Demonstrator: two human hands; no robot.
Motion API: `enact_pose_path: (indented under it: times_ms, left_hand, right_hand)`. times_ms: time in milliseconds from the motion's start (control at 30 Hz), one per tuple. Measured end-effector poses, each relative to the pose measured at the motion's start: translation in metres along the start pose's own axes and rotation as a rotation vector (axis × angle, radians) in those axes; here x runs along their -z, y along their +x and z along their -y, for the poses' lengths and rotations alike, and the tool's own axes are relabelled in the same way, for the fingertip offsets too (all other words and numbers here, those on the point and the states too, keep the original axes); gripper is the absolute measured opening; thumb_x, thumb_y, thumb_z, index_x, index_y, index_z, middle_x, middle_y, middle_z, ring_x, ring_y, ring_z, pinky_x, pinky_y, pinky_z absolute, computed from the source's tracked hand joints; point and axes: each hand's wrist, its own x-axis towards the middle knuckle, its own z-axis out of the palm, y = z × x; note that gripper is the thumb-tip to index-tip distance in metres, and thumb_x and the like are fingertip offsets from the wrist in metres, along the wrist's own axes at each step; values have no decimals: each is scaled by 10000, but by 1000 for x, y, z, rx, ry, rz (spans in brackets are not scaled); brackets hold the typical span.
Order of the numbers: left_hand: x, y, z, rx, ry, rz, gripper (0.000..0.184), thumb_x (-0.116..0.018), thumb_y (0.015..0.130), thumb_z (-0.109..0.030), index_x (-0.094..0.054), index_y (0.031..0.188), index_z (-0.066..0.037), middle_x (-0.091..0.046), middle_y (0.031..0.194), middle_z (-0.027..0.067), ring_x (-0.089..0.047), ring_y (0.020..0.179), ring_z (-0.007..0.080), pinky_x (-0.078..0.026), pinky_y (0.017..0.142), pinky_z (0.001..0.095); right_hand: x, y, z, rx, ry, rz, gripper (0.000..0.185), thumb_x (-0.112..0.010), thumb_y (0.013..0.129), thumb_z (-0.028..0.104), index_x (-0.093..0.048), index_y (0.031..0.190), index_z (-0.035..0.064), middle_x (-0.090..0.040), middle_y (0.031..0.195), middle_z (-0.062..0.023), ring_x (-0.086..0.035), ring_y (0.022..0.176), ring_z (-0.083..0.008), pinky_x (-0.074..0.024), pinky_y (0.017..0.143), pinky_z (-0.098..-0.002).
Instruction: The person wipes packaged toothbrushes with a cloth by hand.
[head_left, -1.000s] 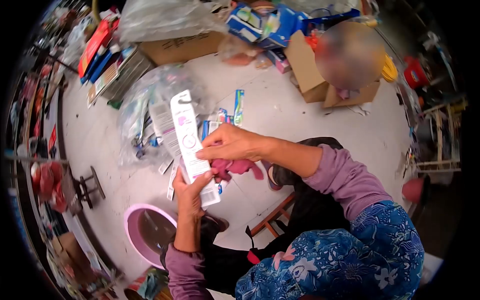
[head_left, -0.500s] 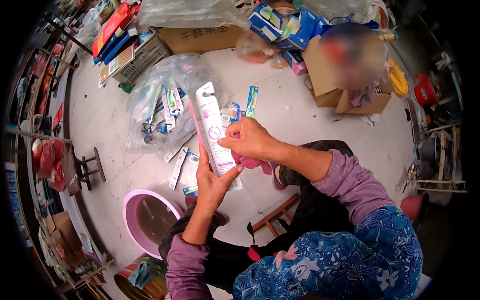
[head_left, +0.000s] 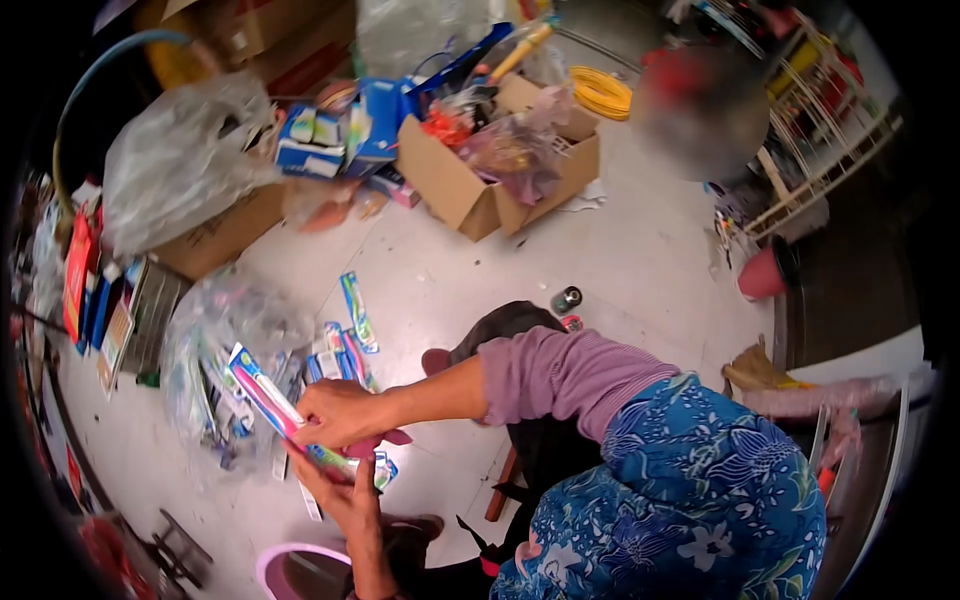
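Note:
A packaged toothbrush (head_left: 262, 388), with a blue top and a pink handle showing, slants up and left from my hands. My left hand (head_left: 345, 500) grips its lower end from below, thumb raised. Over the package, my right hand (head_left: 345, 412) is closed on a crumpled pink cloth (head_left: 368, 444), its fingers against the package's surface. Beyond the hands, several more packaged toothbrushes (head_left: 357, 312) lie on the floor. A clear plastic bag (head_left: 235, 310) to the left holds others.
A pink basin (head_left: 275, 572) stands at the lower left. An open cardboard box (head_left: 445, 185) with plastic-wrapped items is ahead, beside blue boxes (head_left: 372, 120). A dark can (head_left: 567, 299) stands near my right knee. Right lie a red bucket (head_left: 762, 275) and a wire rack (head_left: 825, 175).
My view has swung to the right. The package now shows its toothbrush side instead of its white printed back. Both hands stay on it, the right one still with the cloth.

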Motion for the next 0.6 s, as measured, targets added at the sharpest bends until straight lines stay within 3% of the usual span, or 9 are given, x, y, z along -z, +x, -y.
enact_pose_path:
  times_ms: [100, 167, 233, 400, 433, 533, 600]
  left_hand:
    - [2, 4, -11, 224, -491, -24, 806, -655, 805, -61, -200, 1465, 23, -434, 1360, 142, -483, 1177, 189, -367, 988, 307]
    - [17, 10, 8, 376, -768, 93, 618, -584, 904, -193, -315, 1408, 42, -524, 1263, 129, -535, 1106, 177, -414, 932, 308]
    - [21, 20, 1, 414, -1015, 71, 473, -540, 950, -239, -437, 1312, 48, -575, 1182, 123, -565, 1063, 200, -437, 918, 319]
    - [12, 8, 6, 242, -729, 128, 454, -573, 924, -212, -477, 1256, 83, -565, 1158, 146, -558, 1018, 191, -440, 880, 305]
    - [11, 2, 8, 266, -692, 74, 463, -580, 917, -213, -476, 1255, 86, -566, 1149, 141, -554, 1016, 188, -441, 873, 307]
    - [9, -11, 1, 254, -660, -35, 451, -581, 914, -195, -480, 1263, 72, -580, 1093, 118, -557, 956, 172, -449, 816, 289]
    - [13, -17, -13, 379, -626, -124, 489, -683, 823, -186, -513, 1201, 73, -576, 862, 83, -506, 639, 124, -409, 521, 244]
  right_hand:
    - [14, 5, 4, 53, 33, -20, 384, -634, 698, 305, -503, 548, -24, -487, 495, -176, -506, 463, -278, -373, 470, -411]
    - [21, 4, 7, 112, 104, 25, 338, -638, 677, 274, -529, 566, -25, -497, 492, -161, -510, 446, -254, -370, 456, -407]
    - [23, 2, 11, 156, 120, 17, 325, -641, 672, 273, -543, 574, -22, -503, 494, -158, -511, 448, -261, -370, 455, -409]
    - [3, 3, -5, 163, 14, 36, 317, -668, 615, 307, -604, 610, -3, -572, 573, -186, -603, 559, -325, -424, 497, -428]
    - [2, 5, -6, 139, -47, 109, 348, -691, 580, 335, -619, 617, -3, -598, 610, -190, -636, 628, -332, -450, 530, -437]
    - [-6, 1, -12, 215, 77, 127, 384, -713, 558, 358, -622, 617, -10, -610, 620, -180, -637, 643, -325, -450, 543, -444]
    - [-5, -1, -14, 243, 100, 167, 425, -733, 550, 381, -619, 618, -23, -589, 572, -160, -615, 579, -294, -432, 514, -433]
